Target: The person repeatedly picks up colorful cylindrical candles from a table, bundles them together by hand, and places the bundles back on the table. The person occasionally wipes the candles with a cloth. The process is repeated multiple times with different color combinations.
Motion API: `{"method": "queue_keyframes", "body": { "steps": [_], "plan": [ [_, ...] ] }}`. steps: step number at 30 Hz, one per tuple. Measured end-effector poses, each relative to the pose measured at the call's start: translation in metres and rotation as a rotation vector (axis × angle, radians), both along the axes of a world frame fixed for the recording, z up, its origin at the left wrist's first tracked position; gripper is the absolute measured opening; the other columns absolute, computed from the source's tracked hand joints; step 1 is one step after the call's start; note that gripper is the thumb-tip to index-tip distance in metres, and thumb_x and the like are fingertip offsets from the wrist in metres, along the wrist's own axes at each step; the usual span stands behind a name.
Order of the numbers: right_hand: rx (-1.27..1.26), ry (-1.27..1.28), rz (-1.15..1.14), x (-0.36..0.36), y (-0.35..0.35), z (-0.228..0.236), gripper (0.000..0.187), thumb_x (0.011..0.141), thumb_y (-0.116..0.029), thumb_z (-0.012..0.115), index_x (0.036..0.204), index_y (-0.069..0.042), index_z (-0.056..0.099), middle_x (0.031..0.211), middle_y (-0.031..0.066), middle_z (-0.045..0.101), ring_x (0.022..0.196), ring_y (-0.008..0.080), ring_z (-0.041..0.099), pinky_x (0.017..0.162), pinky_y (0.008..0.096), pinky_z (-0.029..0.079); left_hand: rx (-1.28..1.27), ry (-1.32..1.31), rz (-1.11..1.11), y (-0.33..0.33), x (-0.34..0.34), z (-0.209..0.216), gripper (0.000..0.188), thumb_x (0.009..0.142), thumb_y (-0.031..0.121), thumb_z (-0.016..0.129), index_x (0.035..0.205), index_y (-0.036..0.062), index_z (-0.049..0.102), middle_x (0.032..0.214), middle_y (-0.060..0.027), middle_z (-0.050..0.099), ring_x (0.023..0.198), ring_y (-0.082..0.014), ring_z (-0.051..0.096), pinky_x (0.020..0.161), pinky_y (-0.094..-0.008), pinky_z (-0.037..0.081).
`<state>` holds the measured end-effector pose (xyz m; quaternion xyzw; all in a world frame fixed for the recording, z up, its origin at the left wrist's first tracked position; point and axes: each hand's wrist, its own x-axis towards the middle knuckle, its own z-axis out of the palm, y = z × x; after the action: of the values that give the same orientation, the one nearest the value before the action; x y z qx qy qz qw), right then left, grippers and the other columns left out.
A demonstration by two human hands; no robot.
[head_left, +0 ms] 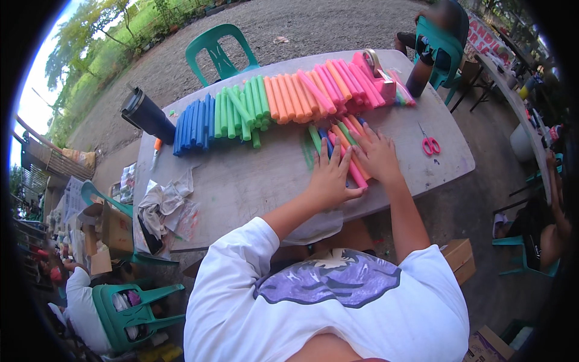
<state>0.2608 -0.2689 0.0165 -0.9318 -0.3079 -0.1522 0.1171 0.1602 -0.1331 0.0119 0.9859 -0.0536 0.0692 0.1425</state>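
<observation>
On the table's near right part lies a small side-by-side group of candles in green, blue, pink and orange, among them a pink candle. My left hand rests on this group, fingers stretched out, its thumb by the near end of the pink candle. Flat over the group's right side lies my right hand, fingers extended. Parts of the candles are hidden under both hands. Beyond them runs a long stacked row: blue candles, green candles, orange candles and pink candles.
Pink scissors lie right of my hands; a tape dispenser stands behind. At left are a dark tumbler, an orange-handled knife and a crumpled cloth. A clear plastic bag hangs at the near edge. Other people sit nearby.
</observation>
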Motion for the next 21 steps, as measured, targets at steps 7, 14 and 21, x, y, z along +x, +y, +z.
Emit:
{"method": "queue_keyframes", "body": {
  "steps": [7,14,21],
  "plan": [
    [0.058,0.172,-0.042,-0.018,-0.004,-0.004,0.046,0.09,-0.036,0.051,0.135,-0.026,0.049,0.143,0.0135,0.04,0.122,0.0442,0.043,0.101,0.0539,0.034,-0.033,0.018,-0.075,0.001,0.004,-0.004,0.103,0.064,0.057,0.07,0.141,0.0,0.031,0.151,-0.0259,0.013,0.139,-0.0481,0.007,0.105,-0.0654,0.02],
    [0.037,0.096,-0.2,-0.049,-0.031,-0.009,0.046,0.09,-0.031,0.05,0.134,-0.019,0.05,0.142,0.0157,0.041,0.12,0.0474,0.043,0.1,0.0536,0.036,-0.061,-0.043,-0.284,-0.014,-0.008,-0.002,0.095,0.068,0.049,0.07,0.139,-0.002,0.033,0.148,-0.026,0.023,0.139,-0.0465,0.015,0.105,-0.0634,0.024],
    [0.13,0.081,-0.081,0.011,-0.059,-0.014,0.044,0.09,-0.036,0.05,0.131,-0.019,0.053,0.143,0.0137,0.04,0.125,0.0437,0.041,0.102,0.0548,0.032,-0.047,-0.126,-0.262,-0.035,0.033,-0.012,0.083,0.08,0.045,0.063,0.141,-0.0005,0.031,0.149,-0.0234,0.023,0.14,-0.039,0.018,0.107,-0.0594,0.025]
  ]
}}
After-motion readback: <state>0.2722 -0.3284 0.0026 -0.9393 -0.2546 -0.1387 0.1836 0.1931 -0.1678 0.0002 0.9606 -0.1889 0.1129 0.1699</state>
